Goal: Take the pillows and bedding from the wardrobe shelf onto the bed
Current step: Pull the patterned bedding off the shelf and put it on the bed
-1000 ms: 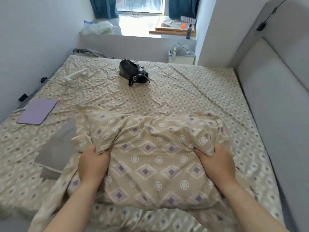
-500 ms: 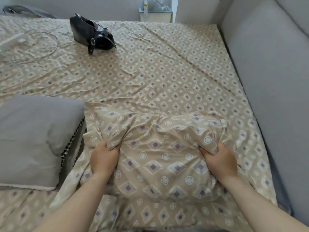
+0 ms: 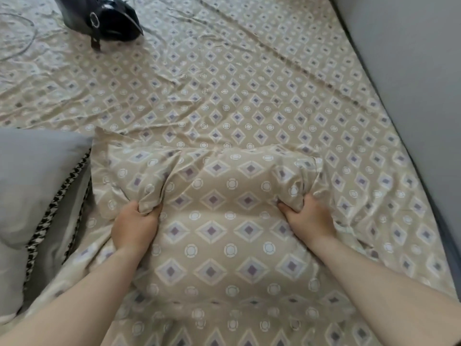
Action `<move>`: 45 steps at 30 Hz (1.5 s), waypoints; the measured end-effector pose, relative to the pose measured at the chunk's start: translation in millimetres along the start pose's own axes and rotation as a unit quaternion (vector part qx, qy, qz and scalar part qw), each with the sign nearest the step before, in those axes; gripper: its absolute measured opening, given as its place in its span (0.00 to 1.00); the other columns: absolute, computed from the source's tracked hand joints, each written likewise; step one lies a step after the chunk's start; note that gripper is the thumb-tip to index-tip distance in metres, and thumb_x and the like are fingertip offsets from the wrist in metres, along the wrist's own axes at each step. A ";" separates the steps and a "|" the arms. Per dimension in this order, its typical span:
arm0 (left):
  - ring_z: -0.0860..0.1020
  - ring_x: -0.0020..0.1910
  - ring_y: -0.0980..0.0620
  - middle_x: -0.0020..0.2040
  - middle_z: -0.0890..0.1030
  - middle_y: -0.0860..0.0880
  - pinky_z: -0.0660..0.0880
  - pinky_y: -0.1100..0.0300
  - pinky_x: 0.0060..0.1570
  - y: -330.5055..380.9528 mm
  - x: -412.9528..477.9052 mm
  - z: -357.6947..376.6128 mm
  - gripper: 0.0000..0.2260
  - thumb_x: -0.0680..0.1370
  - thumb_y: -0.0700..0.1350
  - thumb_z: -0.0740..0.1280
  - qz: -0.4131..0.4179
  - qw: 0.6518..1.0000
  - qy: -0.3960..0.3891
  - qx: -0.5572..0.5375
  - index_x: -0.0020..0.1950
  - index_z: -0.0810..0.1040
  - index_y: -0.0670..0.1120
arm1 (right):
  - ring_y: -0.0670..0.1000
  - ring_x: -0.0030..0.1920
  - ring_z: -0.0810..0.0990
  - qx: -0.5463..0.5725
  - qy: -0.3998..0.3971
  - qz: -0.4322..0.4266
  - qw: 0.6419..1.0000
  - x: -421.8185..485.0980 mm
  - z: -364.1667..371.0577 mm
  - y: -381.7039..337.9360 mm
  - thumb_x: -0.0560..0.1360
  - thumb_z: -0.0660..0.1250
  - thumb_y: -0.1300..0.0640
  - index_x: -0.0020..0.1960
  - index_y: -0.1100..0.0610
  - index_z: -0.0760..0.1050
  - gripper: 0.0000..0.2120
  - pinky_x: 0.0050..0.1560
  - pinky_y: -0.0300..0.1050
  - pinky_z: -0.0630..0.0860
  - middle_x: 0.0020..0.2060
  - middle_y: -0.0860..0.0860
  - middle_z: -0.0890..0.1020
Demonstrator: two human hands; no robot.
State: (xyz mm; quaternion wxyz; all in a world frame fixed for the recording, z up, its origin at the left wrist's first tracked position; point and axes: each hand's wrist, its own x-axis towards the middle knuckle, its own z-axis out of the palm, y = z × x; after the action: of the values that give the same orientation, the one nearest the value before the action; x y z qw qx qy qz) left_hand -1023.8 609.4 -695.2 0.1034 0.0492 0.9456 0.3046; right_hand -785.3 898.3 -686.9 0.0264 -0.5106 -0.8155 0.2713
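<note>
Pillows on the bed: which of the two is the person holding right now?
The beige diamond-print pillow, gripped by the left hand and right hand. The plain grey pillow lies at its left, in neither hand.

The pillow [image 3: 224,233] is showing beige with purple diamonds and white rings (the bed sheet [image 3: 249,83] likewise); the grey cushion [image 3: 32,176] at the bed's left edge is showing black-and-white houndstooth trim.

2 bare forearms [image 3: 99,283], a bare left hand [image 3: 134,228] and right hand [image 3: 311,221].
</note>
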 end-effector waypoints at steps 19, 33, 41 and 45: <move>0.70 0.67 0.48 0.69 0.72 0.48 0.67 0.52 0.58 87.1 -30.1 -130.5 0.30 0.73 0.62 0.63 0.048 0.991 -0.089 -0.081 0.70 0.68 0.47 | 0.52 0.70 0.63 0.075 -0.017 -0.075 0.994 -71.5 -116.6 -98.7 0.71 0.63 0.35 0.72 0.52 0.61 0.36 0.69 0.52 0.61 0.70 0.51 0.67; 0.73 0.58 0.56 0.59 0.75 0.56 0.69 0.57 0.53 180.7 -77.7 -409.4 0.14 0.78 0.56 0.63 0.168 0.952 0.035 -0.252 0.62 0.72 0.57 | 0.45 0.64 0.67 0.211 -0.013 -0.230 0.950 -182.0 -293.0 -327.8 0.75 0.64 0.40 0.69 0.44 0.66 0.24 0.65 0.50 0.68 0.62 0.39 0.68; 0.73 0.60 0.57 0.59 0.76 0.56 0.67 0.60 0.55 150.8 -134.7 -525.2 0.12 0.78 0.53 0.64 0.130 0.925 0.181 -0.308 0.62 0.72 0.55 | 0.47 0.61 0.72 0.241 -0.066 -0.371 0.895 -239.7 -309.3 -428.6 0.76 0.68 0.48 0.63 0.44 0.70 0.17 0.63 0.50 0.70 0.61 0.45 0.74; 0.75 0.54 0.64 0.54 0.78 0.61 0.68 0.69 0.50 125.8 -189.1 -570.5 0.05 0.79 0.49 0.64 0.107 0.905 0.272 -0.308 0.54 0.75 0.58 | 0.49 0.60 0.73 0.242 -0.115 -0.451 0.851 -274.9 -308.5 -459.3 0.75 0.68 0.48 0.61 0.42 0.70 0.16 0.61 0.51 0.70 0.60 0.45 0.74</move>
State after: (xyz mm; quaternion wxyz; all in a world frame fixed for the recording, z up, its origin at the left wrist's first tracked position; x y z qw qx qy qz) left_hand -964.6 359.0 -137.8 -0.1813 0.0310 0.7851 0.5915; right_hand -931.2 641.4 -144.2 0.1744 -0.0292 -0.8621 0.4748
